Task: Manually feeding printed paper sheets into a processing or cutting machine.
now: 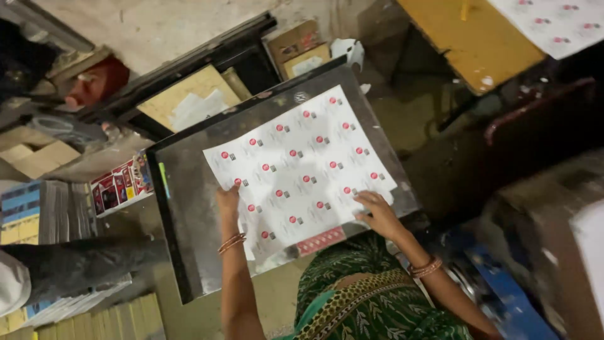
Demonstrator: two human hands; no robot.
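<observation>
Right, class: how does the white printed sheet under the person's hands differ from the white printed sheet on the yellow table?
The white printed sheet under the hands lies fully in view on a grey metal plate; the white printed sheet on the yellow table is cut off by the frame and untouched. Both carry rows of small red marks.

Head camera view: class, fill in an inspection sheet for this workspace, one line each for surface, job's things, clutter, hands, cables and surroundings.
Surface: dark metal plate, tilted in the view, dull and smudged.
Job's things: white printed sheet with rows of small red and grey marks, lying flat on the plate; a red strip shows under its near edge.
Clutter: cardboard boxes beyond the plate; stacks of printed paper to one side.
Hands: left hand on the sheet's left edge; right hand flat on its near corner.
Cables: nothing seen.
Surroundings: yellow table carrying another printed sheet; blue machine part.
</observation>
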